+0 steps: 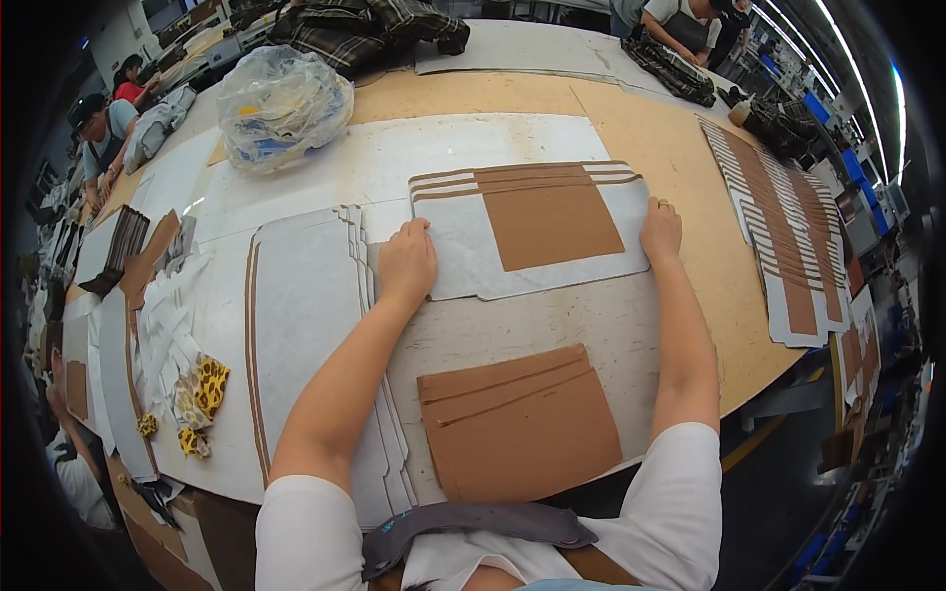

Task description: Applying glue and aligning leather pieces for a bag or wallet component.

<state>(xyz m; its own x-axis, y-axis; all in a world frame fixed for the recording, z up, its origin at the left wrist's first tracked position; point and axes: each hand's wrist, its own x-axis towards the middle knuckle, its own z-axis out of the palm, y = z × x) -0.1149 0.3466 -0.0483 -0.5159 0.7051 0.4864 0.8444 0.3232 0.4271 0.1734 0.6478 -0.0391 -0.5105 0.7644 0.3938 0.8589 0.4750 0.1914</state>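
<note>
A white sheet-like panel with a brown rectangle and brown strips along its far edge lies slightly tilted in front of me. My left hand grips its left edge, fingers curled and partly hidden. Its right edge is held by my right hand, fingers bent over the side near the far corner. Closer to my body lies a stack of brown pieces with stepped upper edges. Left of it, under my left forearm, is a fanned stack of long white panels with brown strips along one side.
A clear plastic bag and dark plaid cloth sit at the far side. Overlapping striped panels line the right table edge. White scraps and yellow spotted fabric lie at left. Other people work at the far left and far right.
</note>
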